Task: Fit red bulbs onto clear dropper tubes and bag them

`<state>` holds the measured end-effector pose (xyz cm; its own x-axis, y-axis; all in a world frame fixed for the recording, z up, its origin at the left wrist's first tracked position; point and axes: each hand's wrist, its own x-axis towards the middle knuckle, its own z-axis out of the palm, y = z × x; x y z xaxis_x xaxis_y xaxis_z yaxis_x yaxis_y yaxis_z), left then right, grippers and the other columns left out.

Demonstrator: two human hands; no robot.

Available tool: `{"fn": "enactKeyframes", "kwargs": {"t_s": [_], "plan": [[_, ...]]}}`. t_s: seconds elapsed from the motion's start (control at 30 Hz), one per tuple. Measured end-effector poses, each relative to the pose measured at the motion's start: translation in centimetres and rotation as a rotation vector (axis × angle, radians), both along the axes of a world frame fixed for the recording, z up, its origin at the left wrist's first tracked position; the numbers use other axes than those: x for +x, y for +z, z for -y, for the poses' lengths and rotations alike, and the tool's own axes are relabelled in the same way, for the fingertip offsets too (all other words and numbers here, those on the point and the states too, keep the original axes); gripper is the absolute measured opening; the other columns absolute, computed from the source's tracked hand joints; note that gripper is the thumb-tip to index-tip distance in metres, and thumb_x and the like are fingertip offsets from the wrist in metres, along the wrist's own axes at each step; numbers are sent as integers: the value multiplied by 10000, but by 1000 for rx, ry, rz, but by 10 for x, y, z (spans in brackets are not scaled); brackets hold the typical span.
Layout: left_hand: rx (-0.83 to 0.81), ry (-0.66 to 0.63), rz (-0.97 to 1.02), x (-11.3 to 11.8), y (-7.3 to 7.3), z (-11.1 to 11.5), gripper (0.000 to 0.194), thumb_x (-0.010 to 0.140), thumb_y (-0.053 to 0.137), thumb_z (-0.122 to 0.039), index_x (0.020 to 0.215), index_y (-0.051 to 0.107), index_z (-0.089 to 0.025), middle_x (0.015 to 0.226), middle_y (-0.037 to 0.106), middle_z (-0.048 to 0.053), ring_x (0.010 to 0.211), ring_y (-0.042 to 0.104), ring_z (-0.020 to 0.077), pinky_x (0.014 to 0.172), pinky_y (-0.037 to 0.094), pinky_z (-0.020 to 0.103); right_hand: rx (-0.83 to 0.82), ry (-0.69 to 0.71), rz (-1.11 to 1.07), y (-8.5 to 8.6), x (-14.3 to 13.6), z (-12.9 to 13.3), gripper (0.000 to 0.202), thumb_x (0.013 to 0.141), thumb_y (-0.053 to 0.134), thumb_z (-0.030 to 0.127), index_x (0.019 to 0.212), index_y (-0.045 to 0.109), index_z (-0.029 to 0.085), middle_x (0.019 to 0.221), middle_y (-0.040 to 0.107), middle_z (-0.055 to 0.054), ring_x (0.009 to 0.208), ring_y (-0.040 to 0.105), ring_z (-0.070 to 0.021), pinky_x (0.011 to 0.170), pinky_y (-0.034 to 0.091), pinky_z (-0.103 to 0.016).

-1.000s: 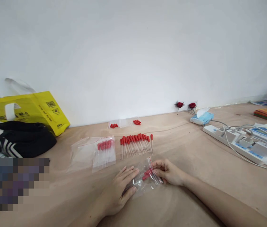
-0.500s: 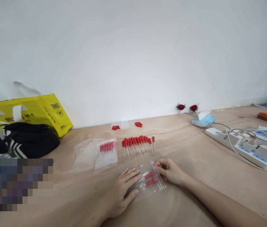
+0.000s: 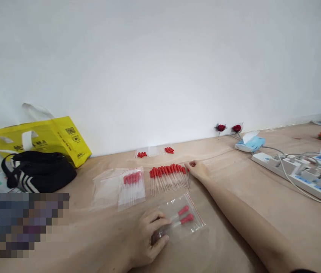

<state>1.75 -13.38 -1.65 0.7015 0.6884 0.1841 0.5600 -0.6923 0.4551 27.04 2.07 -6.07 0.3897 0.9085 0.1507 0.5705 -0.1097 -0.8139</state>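
Observation:
My left hand is curled over the near-left end of a clear zip bag, thumb and fingers gripping it. Inside that bag lie two droppers with red rubber bulbs, their tips partly hidden by my fingers. My right hand reaches to the right end of a row of droppers. Its fingertips are closed at the red bulb of the outermost dropper, which lies on the table. Left of the row, a filled zip bag holds several more droppers.
Flat clear bags lie at left. Loose red bulbs rest on bags near the wall. A yellow bag and black pouch stand at left; a tissue pack and power strip with cables lie at right.
My right hand has left the zip bag's opening and moved up to the end of the dropper row. My left hand has curled its fingers more on the bag. The view has shifted slightly.

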Motion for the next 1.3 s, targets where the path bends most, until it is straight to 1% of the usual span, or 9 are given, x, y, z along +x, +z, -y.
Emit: {"fn": "enactKeyframes", "kwargs": {"t_s": [0.1,0.23,0.4,0.5,0.6,0.83,1.03,1.2,1.3], "plan": [[-12,-6,-23,-2,0,-1,297,761,522,-229,1053,579,-224,1056,601,58,983,537,216,891,421,373,1,-29,-61,-2,-4,-8,167,598,600,349,594,574,184,703,628,-71,760,576,-226,669,387,-298],[-57,-16,-35,-4,-2,-4,358,817,468,-239,1173,506,-250,1172,568,47,1111,479,220,986,331,421,55,-21,-212,-4,11,5,207,652,532,385,602,518,185,634,592,-42,639,561,-174,577,389,-260],[-70,-69,-49,-5,-6,-7,381,858,427,-278,1238,435,-281,1239,518,16,1192,400,213,1037,235,457,123,27,-421,-10,36,61,332,717,403,536,675,411,207,536,509,30,397,432,-94,374,312,-209],[-44,-78,-45,-6,-9,-9,391,862,424,-319,1251,418,-287,1272,484,11,1212,371,217,1041,227,455,196,75,-698,-12,37,97,370,663,525,555,702,404,207,532,501,52,380,423,-70,341,296,-180],[-57,-90,-69,-6,-10,-10,406,859,426,-334,1260,403,-277,1282,473,18,1214,367,219,1040,226,462,227,94,-892,-9,30,116,394,609,626,523,714,419,205,536,516,62,384,448,-61,334,310,-162],[-74,-58,-102,-3,-7,-8,437,821,482,-303,1247,420,-232,1270,483,50,1203,380,232,1034,220,488,278,70,-920,-1,23,118,402,608,642,519,743,423,210,558,531,75,400,475,-59,354,367,-166],[-65,-53,-70,-3,-8,-9,437,817,490,-318,1245,421,-263,1278,475,39,1194,392,231,1034,216,489,255,142,-911,-1,18,123,398,627,627,524,746,425,203,586,545,57,442,518,-80,403,419,-196],[-84,-59,-94,-4,-8,-9,440,820,488,-314,1250,414,-256,1281,470,42,1197,388,223,1038,210,488,365,37,-846,1,30,120,393,638,617,527,761,424,208,593,526,61,433,482,-68,377,397,-179],[-91,-62,-108,-4,-7,-9,440,821,487,-315,1251,411,-261,1285,466,39,1203,381,220,1041,201,487,377,8,-801,2,34,119,396,640,612,533,770,426,209,603,529,57,448,490,-71,386,411,-182]]}}
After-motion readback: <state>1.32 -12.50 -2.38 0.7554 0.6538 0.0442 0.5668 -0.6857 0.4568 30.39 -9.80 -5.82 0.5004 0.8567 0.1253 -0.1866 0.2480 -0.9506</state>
